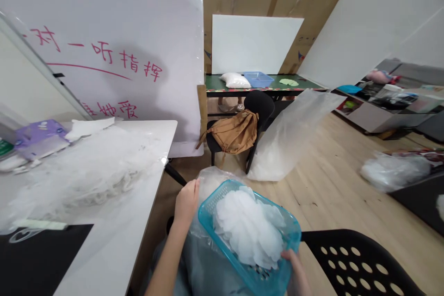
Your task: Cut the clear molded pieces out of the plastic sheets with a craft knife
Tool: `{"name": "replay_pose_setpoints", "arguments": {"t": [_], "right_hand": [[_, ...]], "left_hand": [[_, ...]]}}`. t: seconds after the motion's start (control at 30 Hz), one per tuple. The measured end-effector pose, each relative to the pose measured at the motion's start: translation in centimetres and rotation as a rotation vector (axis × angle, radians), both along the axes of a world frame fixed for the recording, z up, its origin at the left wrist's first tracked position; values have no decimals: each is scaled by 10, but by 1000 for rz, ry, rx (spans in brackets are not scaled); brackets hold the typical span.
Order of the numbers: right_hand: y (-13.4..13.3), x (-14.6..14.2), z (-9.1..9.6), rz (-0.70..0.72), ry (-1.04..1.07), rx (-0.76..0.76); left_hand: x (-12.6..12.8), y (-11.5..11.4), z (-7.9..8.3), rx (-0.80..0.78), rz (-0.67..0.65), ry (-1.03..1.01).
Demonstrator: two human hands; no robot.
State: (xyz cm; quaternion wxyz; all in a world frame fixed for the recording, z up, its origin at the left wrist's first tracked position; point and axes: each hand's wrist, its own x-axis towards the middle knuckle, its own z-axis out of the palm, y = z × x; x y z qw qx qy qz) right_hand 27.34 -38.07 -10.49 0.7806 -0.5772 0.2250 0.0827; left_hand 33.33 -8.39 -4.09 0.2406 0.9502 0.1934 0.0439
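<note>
Basket (294,231), edge tight in right hand (294,262) — bag (209,179) in left hand (186,200) — wide floor (333,180) beyond

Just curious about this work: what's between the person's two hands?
In the head view: a blue basket holding white pieces, and clear plastic by the left hand.

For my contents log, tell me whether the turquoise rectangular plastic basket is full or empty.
Partly full: thin white rounded sheets are heaped inside the basket, leaving some of its perforations uncovered near the right hand.
</note>
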Motion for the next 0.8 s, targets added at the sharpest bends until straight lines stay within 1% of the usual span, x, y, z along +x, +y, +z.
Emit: {"name": "replay_pose_setpoints", "arguments": {"t": [0.07, 0.1, 0.13, 0.17, 0.2, 0.23, 0.33, 0.43, 0.53, 0.63, 0.7, 0.8], "right_hand": [[26, 12, 5, 10, 68, 24], [37, 19, 7, 5, 71, 6], [48, 27, 10, 30, 75, -30], [57, 37, 13, 58, 81, -82], [65, 47, 16, 80, 89, -168], [71, 58, 19, 113, 53, -264], [82, 93, 29, 139, -35, -384], [97, 117, 33, 160, -109, -510], [121, 123, 27, 203, -175, -642], [142, 120, 14, 309, -311, -740], [147, 121, 4, 434, -458, -773], [140, 129, -5, 628, -662, -796]], "left_hand": [[-3, -5, 2, -37, -38, -64], [-5, -7, 1, -60, -53, -88], [-7, -7, -1, -85, -61, -109], [-10, -6, -3, -112, -60, -132], [-12, -3, -5, -140, -48, -157], [-14, 2, -7, -170, -25, -184], [-20, 19, -9, -266, 66, -262], [-20, 23, -11, -377, 107, -305], [-10, 14, -15, -494, 115, -325], [0, 12, -16, -599, 191, -353], [2, 20, -13, -657, 268, -371], [-4, 37, -6, -711, 345, -383]]}}
